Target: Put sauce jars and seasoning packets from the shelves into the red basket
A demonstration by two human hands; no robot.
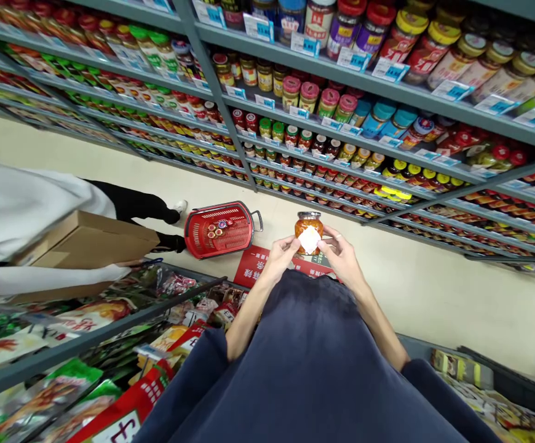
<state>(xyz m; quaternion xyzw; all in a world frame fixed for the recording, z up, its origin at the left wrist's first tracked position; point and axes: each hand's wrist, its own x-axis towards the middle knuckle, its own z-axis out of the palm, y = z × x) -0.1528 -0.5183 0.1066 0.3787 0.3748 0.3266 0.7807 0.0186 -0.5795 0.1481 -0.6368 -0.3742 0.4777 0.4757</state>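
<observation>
I hold a glass jar (pixel 309 232) of orange-red sauce with a white label in front of my chest, over the aisle floor. My left hand (pixel 280 255) grips its left side with curled fingers. My right hand (pixel 341 257) grips its right side, thumb on the label. The jar stands upright with its lid on top.
A red shopping basket (pixel 219 229) with a few jars lies on the floor ahead left. Shelves of jars (pixel 341 111) run along the aisle's far side. A person in white carrying a cardboard box (pixel 92 240) stands at left. Packaged goods fill the near shelf (pixel 87 344).
</observation>
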